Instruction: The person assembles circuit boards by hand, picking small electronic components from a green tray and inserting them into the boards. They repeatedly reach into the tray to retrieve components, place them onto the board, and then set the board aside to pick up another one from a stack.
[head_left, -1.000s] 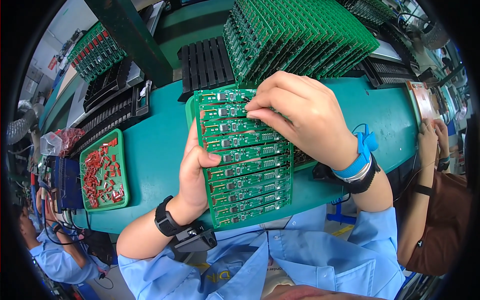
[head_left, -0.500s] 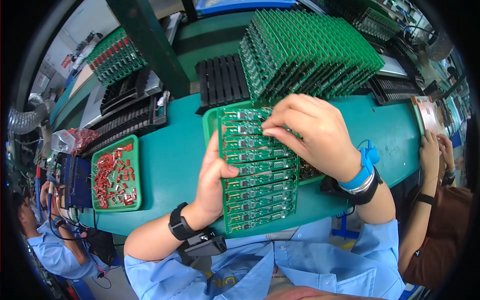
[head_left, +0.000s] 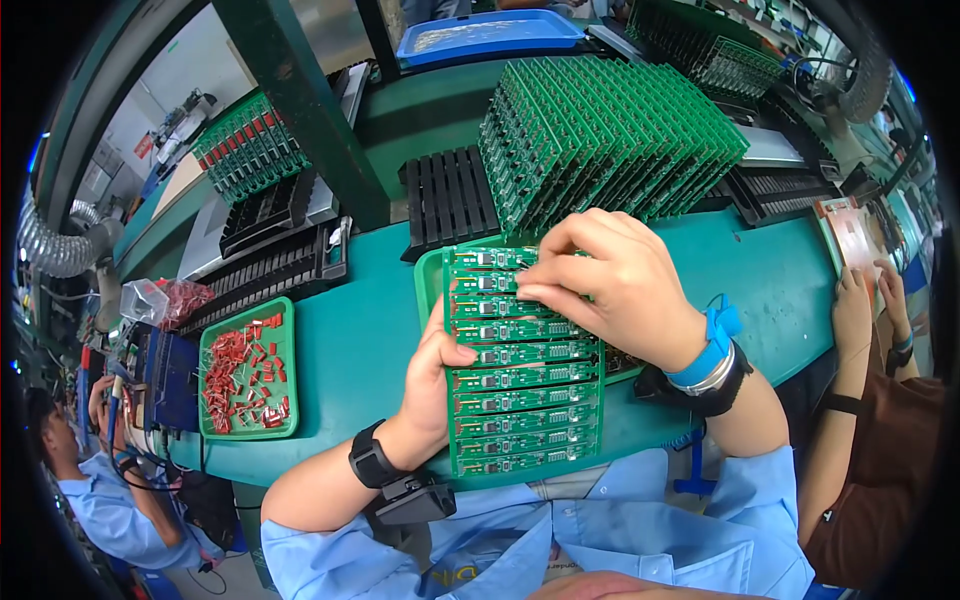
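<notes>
Here the left hand (head_left: 425,390) is clamping firmly on a green circuit board panel (head_left: 525,382), its thumb pressing on the face by the left edge while the fingers are wrapping behind. The panel is hanging near the middle of the bench's (head_left: 345,330) near edge, its rows of small parts facing up toward the wearer. Over on the other side, the right hand (head_left: 622,285) is working at the panel's upper part, thumb and forefinger pinching together right at the second and third rows; whatever may be sitting between those tips is too small to tell!

A green tray (head_left: 430,290) is peeking out behind the panel's upper left corner. Toward the bench's left end, another green tray, the parts tray (head_left: 293,385), is carrying a loose heap of red components (head_left: 232,375) with thin leads. Along the far edge, a black slotted rack (head_left: 447,200) is lying just left of a big row of upright green boards (head_left: 610,140). And by the bench's right end, a co-worker's hands (head_left: 853,312) are hovering near a pale flat fixture (head_left: 843,235).
</notes>
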